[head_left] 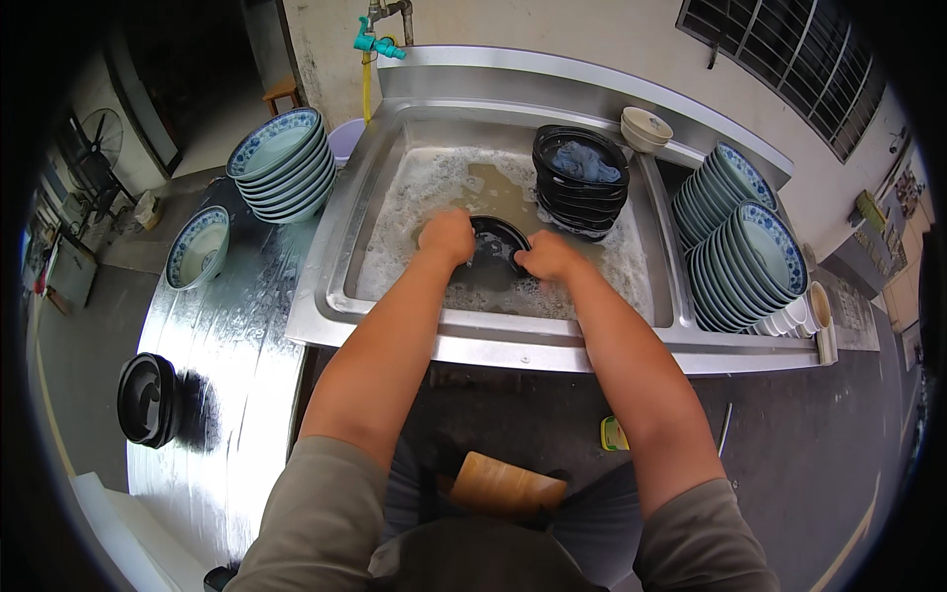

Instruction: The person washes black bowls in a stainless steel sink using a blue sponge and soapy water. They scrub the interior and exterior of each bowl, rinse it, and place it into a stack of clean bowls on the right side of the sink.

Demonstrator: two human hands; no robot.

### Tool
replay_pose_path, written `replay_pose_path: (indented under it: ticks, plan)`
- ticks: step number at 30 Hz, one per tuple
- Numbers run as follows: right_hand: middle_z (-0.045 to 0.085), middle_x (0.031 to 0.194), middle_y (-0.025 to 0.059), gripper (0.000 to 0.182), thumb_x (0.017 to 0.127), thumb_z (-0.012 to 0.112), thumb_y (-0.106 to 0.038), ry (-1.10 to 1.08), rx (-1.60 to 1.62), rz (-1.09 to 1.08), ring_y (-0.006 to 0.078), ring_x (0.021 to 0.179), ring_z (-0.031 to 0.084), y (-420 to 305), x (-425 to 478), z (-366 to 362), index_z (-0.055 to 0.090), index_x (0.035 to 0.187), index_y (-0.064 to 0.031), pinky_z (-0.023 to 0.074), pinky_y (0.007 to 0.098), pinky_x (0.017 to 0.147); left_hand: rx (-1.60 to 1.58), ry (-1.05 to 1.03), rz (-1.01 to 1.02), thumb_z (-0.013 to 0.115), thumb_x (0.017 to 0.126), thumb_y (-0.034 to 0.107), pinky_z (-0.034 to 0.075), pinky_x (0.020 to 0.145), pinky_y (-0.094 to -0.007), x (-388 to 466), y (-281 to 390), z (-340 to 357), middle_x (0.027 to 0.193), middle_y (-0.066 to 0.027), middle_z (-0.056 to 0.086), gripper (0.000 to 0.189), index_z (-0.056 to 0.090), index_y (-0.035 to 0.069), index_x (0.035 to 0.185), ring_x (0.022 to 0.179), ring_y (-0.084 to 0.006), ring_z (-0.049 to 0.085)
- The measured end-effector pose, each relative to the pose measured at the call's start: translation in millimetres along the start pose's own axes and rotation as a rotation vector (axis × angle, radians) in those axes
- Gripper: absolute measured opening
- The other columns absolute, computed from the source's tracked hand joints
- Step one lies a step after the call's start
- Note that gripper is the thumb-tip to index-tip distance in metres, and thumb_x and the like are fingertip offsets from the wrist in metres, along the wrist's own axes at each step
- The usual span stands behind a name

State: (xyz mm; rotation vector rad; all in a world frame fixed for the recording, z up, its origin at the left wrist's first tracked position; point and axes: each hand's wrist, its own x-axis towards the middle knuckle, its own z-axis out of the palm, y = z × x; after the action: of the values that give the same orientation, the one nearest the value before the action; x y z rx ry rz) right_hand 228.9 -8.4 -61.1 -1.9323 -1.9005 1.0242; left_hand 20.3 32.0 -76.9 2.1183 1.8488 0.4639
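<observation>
A black bowl (500, 240) is tilted in the sudsy water of a stainless steel sink (348, 251), its lower part under the surface. My left hand (447, 235) grips the bowl's left rim, and my right hand (549, 255) grips its right rim. Murky water and foam hide some of the fingers. Just beyond my right hand, a stack of black bowls (581, 200) stands in the water. A wet blue cloth (586, 161) lies in the top bowl of that stack.
Blue-patterned bowls (285, 166) are stacked on the wet metal table (244, 355) at left, with black bowls (146, 399) nearer me. More patterned bowls (747, 266) lean at the sink's right; cream bowls (646, 129) sit on its back corner. A teal tap (377, 46) is behind.
</observation>
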Motion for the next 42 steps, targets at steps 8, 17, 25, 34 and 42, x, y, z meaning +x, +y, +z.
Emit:
replay_pose_path:
  ticks: [8,17,25,34,42]
  plan:
    - [0.067,0.075,0.0118,0.024,0.098,0.062,-0.018,-0.028,0.446,0.086,0.0222,0.051,0.064,-3.3,-2.9,-10.3,0.068,0.094,0.0051,0.0502,0.0357,0.044,0.020,-0.002,-0.078,0.051,0.105,0.023,0.052,0.101,-0.0517,-0.1,0.9,-1.9,0.131,-0.0201,0.068,0.033,0.065,0.012,0.132,0.119,-0.0429,0.065]
    - [0.069,0.098,0.0143,0.020,0.103,0.058,-0.010,0.390,0.865,-0.222,0.0224,0.074,0.071,-25.5,-2.8,-5.9,0.061,0.112,0.0076,0.0651,0.0367,0.059,-0.622,0.478,-0.208,0.058,0.095,0.012,0.057,0.086,-0.0530,10.8,13.9,-6.2,0.119,-0.0237,0.063,0.053,0.042,0.004,0.144,0.105,-0.0420,0.067]
    - [0.070,0.106,0.0098,0.022,0.098,0.064,-0.002,0.363,1.271,-0.315,0.0227,0.091,0.070,-15.6,5.7,-8.0,0.060,0.120,-0.0030,0.0596,0.0395,0.073,-1.278,-0.423,-0.199,0.066,0.095,0.024,0.060,0.071,-0.0382,-10.6,51.7,-22.1,0.098,-0.0102,0.069,0.024,0.069,0.002,0.104,0.086,-0.0198,0.068]
    - [0.070,0.091,0.0110,0.015,0.084,0.066,0.009,0.119,1.507,-0.254,0.0259,0.082,0.069,-3.4,8.1,-21.3,0.067,0.095,-0.0007,0.0573,0.0398,0.072,-1.278,-0.337,-0.047,0.074,0.093,0.026,0.057,0.079,-0.0353,-17.2,62.8,-22.7,0.098,-0.0019,0.072,0.020,0.074,0.008,0.101,0.087,-0.0146,0.066]
    - [0.070,0.095,0.0103,0.023,0.085,0.058,0.008,0.513,1.150,-0.255,0.0212,0.082,0.069,-25.0,-13.9,-36.4,0.068,0.105,0.0051,0.0584,0.0381,0.074,-1.368,-0.088,-0.101,0.068,0.093,0.005,0.057,0.077,-0.0330,-11.1,54.1,-30.6,0.095,-0.0066,0.073,0.010,0.072,0.000,0.101,0.082,-0.0177,0.069]
